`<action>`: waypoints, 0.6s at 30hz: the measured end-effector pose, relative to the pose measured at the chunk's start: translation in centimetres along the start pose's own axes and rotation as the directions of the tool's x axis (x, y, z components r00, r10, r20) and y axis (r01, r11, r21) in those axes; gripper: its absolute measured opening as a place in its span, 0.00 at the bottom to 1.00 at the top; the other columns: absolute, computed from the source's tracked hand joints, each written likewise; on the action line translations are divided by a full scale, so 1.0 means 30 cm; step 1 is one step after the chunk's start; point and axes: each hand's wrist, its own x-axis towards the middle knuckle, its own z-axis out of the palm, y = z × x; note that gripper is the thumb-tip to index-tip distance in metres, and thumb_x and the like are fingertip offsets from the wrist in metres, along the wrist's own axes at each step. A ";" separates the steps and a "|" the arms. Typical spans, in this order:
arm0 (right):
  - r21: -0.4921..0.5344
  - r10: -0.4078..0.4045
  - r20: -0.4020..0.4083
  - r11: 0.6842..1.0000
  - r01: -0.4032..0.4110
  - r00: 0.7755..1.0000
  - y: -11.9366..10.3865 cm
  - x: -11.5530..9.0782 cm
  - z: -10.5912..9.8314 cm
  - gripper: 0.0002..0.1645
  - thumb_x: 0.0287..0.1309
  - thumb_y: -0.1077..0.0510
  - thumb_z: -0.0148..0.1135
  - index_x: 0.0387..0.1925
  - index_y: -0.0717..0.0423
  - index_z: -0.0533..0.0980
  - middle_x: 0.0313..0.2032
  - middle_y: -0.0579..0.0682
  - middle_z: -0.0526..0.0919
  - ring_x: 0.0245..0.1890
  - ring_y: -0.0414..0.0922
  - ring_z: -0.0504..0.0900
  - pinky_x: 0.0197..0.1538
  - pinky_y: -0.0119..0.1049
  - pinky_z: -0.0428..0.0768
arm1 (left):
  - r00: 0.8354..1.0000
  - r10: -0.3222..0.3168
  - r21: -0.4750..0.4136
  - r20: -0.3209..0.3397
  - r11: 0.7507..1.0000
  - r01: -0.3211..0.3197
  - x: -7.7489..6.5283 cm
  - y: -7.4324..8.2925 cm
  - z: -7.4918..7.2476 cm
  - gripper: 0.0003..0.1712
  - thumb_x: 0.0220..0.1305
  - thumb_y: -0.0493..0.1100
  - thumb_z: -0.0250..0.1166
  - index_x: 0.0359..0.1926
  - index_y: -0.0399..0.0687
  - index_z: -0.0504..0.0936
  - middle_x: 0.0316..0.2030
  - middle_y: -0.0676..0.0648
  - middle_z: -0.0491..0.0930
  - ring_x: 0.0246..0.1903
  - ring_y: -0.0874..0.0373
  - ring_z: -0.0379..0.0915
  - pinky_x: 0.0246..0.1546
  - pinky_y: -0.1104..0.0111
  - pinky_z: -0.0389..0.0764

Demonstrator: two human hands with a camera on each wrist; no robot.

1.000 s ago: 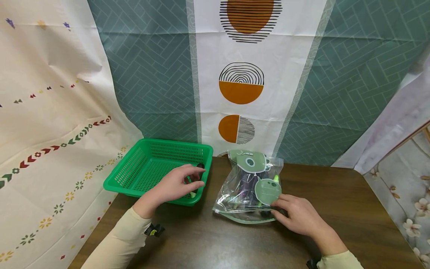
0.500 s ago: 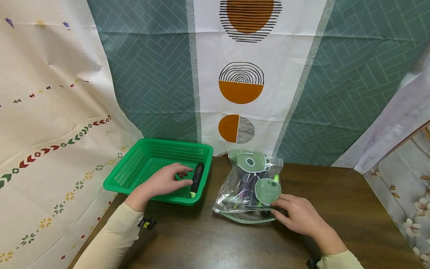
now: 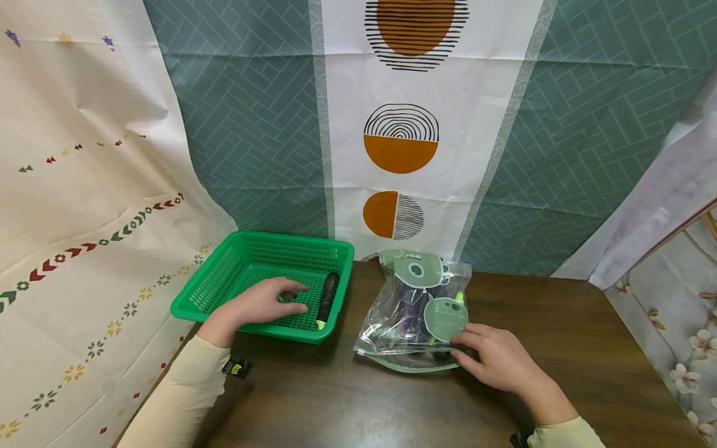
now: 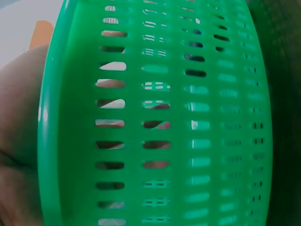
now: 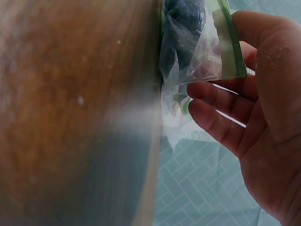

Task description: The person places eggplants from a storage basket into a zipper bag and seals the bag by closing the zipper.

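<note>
My left hand (image 3: 266, 303) hovers over the green basket (image 3: 204, 315), fingers loosely bent and holding nothing. To its right, along the basket's right wall, lies a long dark eggplant (image 3: 328, 297) with a pale green tip. In the left wrist view the slotted basket wall (image 4: 157, 117) hides most of that hand. A clear zip bag (image 3: 376, 325) with green cartoon prints lies on the table, its zip edge towards me. Purple eggplants (image 3: 411, 311) show through the plastic. My right hand (image 3: 495, 358) grips the bag's right edge near the zip, also visible in the right wrist view.
The dark wooden table (image 3: 347, 404) carries the basket at left and the bag right of centre. A patterned cloth (image 3: 269, 124) hangs directly behind both. Another printed cloth (image 3: 101, 261) borders the left side, and floral fabric (image 3: 686, 311) the right.
My left hand has drawn back leftward from the eggplant, which now lies uncovered in the basket. My right hand and the bag have stayed in place.
</note>
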 end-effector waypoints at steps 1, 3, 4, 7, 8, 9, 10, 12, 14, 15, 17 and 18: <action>-0.001 0.000 0.000 1.000 0.000 1.000 0.000 0.000 0.000 0.09 0.63 0.52 0.80 0.45 0.43 0.91 0.41 0.35 0.87 0.38 0.35 0.86 0.39 0.41 0.88 | 1.000 -0.007 0.007 0.010 1.000 0.007 0.001 -0.005 0.000 0.35 0.77 0.59 0.73 0.71 0.40 0.84 0.62 0.40 0.86 0.59 0.42 0.83 0.58 0.46 0.83; -0.001 -0.001 0.001 1.000 0.001 1.000 0.001 0.001 0.000 0.09 0.63 0.52 0.80 0.45 0.43 0.91 0.41 0.35 0.87 0.38 0.34 0.86 0.40 0.41 0.88 | 0.999 -0.018 0.019 0.026 1.000 0.017 0.002 -0.015 0.001 0.35 0.77 0.60 0.72 0.71 0.40 0.84 0.62 0.40 0.87 0.58 0.43 0.84 0.58 0.45 0.83; -0.001 0.000 0.000 1.000 0.000 1.000 0.001 0.000 0.000 0.09 0.63 0.52 0.80 0.45 0.43 0.91 0.41 0.35 0.86 0.38 0.34 0.86 0.39 0.41 0.88 | 0.999 -0.026 0.023 0.035 0.999 0.025 0.002 -0.018 0.002 0.35 0.76 0.60 0.72 0.71 0.40 0.84 0.61 0.40 0.87 0.58 0.44 0.84 0.59 0.45 0.83; 0.000 0.000 0.000 1.000 0.000 1.000 0.000 0.000 0.000 0.09 0.63 0.52 0.80 0.45 0.43 0.91 0.41 0.34 0.86 0.38 0.34 0.85 0.39 0.41 0.87 | 0.998 -0.035 0.034 0.060 0.999 0.033 0.001 -0.025 0.004 0.35 0.76 0.60 0.72 0.70 0.40 0.85 0.61 0.41 0.87 0.58 0.44 0.84 0.58 0.44 0.83; -0.001 0.000 0.000 1.000 0.000 1.000 0.000 -0.001 0.000 0.09 0.63 0.52 0.80 0.45 0.43 0.91 0.41 0.34 0.86 0.38 0.34 0.85 0.39 0.41 0.87 | 0.997 -0.042 0.032 0.070 0.999 0.040 0.001 -0.027 0.004 0.35 0.76 0.60 0.72 0.70 0.40 0.85 0.61 0.41 0.87 0.58 0.44 0.84 0.58 0.44 0.83; -0.001 -0.001 0.000 1.000 0.001 1.000 0.000 -0.001 0.000 0.09 0.63 0.52 0.80 0.45 0.43 0.91 0.41 0.35 0.86 0.38 0.34 0.85 0.39 0.41 0.87 | 0.996 -0.049 0.031 0.081 0.998 0.047 0.000 -0.029 0.003 0.35 0.76 0.60 0.72 0.70 0.40 0.85 0.61 0.41 0.87 0.58 0.43 0.84 0.59 0.43 0.83; -0.001 -0.002 0.000 1.000 0.002 1.000 0.000 -0.001 0.000 0.09 0.64 0.52 0.80 0.45 0.43 0.91 0.41 0.35 0.86 0.38 0.34 0.85 0.39 0.41 0.87 | 0.994 -0.055 0.031 0.093 0.998 0.052 -0.001 -0.031 0.003 0.34 0.76 0.60 0.72 0.70 0.40 0.85 0.61 0.41 0.87 0.59 0.43 0.84 0.59 0.43 0.83; -0.001 -0.003 -0.001 1.000 0.003 1.000 0.001 -0.001 0.001 0.09 0.63 0.52 0.80 0.45 0.43 0.91 0.41 0.35 0.87 0.38 0.34 0.86 0.39 0.41 0.88 | 0.991 -0.067 0.027 0.114 0.998 0.065 -0.003 -0.034 0.002 0.34 0.76 0.60 0.72 0.70 0.40 0.85 0.61 0.40 0.87 0.60 0.41 0.84 0.60 0.42 0.83; -0.001 -0.005 -0.001 1.000 0.005 1.000 0.001 -0.001 0.002 0.09 0.63 0.52 0.80 0.45 0.43 0.91 0.42 0.36 0.87 0.39 0.35 0.87 0.40 0.41 0.88 | 0.988 -0.075 0.034 0.134 0.997 0.072 -0.005 -0.037 -0.001 0.34 0.76 0.60 0.72 0.69 0.40 0.85 0.62 0.40 0.87 0.61 0.41 0.84 0.60 0.42 0.83; -0.002 -0.004 -0.001 1.000 0.004 1.000 0.002 -0.001 0.002 0.09 0.63 0.52 0.80 0.45 0.43 0.91 0.42 0.36 0.87 0.39 0.35 0.87 0.40 0.41 0.88 | 0.986 -0.081 0.036 0.143 0.996 0.077 -0.005 -0.039 -0.002 0.34 0.76 0.60 0.73 0.69 0.40 0.85 0.62 0.41 0.87 0.61 0.41 0.84 0.61 0.42 0.83; -0.002 -0.002 0.001 1.000 0.002 1.000 0.002 0.000 0.003 0.09 0.63 0.52 0.80 0.45 0.43 0.91 0.42 0.36 0.87 0.39 0.35 0.87 0.40 0.42 0.88 | 0.983 -0.097 0.039 0.156 0.995 0.092 -0.007 -0.040 -0.006 0.34 0.76 0.59 0.73 0.68 0.40 0.86 0.62 0.41 0.87 0.62 0.40 0.84 0.62 0.42 0.82; -0.003 -0.001 0.001 1.000 0.001 1.000 0.003 0.000 0.003 0.10 0.63 0.52 0.80 0.46 0.43 0.91 0.42 0.36 0.88 0.40 0.36 0.87 0.40 0.42 0.88 | 0.981 -0.107 0.043 0.163 0.994 0.101 -0.007 -0.041 -0.008 0.33 0.75 0.59 0.73 0.68 0.40 0.86 0.63 0.41 0.87 0.63 0.40 0.83 0.62 0.42 0.82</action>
